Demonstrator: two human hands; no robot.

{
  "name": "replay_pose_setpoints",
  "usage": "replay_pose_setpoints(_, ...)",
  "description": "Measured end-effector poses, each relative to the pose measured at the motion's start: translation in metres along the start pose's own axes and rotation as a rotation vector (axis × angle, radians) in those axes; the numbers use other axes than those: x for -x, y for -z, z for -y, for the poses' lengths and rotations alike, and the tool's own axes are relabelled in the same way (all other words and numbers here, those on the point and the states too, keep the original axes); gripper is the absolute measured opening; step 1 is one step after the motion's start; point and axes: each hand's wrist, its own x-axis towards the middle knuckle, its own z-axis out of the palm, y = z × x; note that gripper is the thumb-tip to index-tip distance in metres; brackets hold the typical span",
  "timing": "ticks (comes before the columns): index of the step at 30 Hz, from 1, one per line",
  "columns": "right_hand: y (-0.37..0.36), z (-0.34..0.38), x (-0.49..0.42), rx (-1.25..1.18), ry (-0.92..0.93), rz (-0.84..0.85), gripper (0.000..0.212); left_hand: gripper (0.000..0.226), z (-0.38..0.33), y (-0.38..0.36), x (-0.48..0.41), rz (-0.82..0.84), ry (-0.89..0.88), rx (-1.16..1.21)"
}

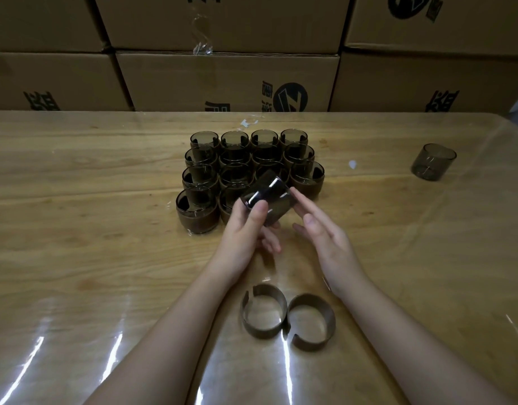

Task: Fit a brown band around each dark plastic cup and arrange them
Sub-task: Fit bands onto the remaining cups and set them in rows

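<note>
left hand [243, 238] grips a tilted dark cup [269, 200], right hand [327, 244] relaxed beside it; banded cups [197, 217] stand in rows, while two brown bands [260, 331] and one bare cup [433, 162] wait.

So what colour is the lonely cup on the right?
The lone cup is smoky grey, best in the head view.

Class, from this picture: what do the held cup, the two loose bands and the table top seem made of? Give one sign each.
Held cup: dark glossy plastic, probably; bright glare streaks. Loose bands: thin matt brown sheet, perhaps faux leather or card; no shine, split rings. Table top: wood grain under a clear glossy film, seemingly; streaky reflections.
</note>
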Motion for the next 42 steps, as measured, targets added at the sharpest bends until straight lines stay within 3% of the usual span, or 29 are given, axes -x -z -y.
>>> replay_pose_setpoints(4,0.000,0.000,0.000,-0.002,0.020,-0.036,0.054,0.042,0.002,-0.001,0.001,-0.047,-0.069,-0.064)
replay_pose_setpoints(9,0.001,-0.004,0.002,0.000,0.052,-0.149,0.046,0.054,0.007,-0.003,0.002,-0.044,-0.095,-0.149)
replay_pose_setpoints(13,0.002,-0.006,0.004,0.071,0.079,-0.266,0.034,0.038,0.007,-0.001,0.002,-0.072,-0.074,-0.242)
replay_pose_setpoints(18,0.001,-0.003,0.006,0.140,0.182,-0.311,0.031,0.051,0.010,0.002,0.001,-0.102,-0.072,-0.358)
replay_pose_setpoints(25,-0.001,0.002,0.008,0.232,0.286,-0.348,0.031,0.047,0.011,0.004,0.002,-0.130,-0.073,-0.471)
replay_pose_setpoints(32,-0.001,0.007,0.009,0.309,0.272,-0.298,0.034,0.070,0.011,0.003,0.003,-0.079,-0.087,-0.528)
replay_pose_setpoints(42,-0.002,0.006,0.005,0.265,0.147,-0.133,0.045,0.054,0.004,0.001,0.007,0.012,-0.131,-0.395)
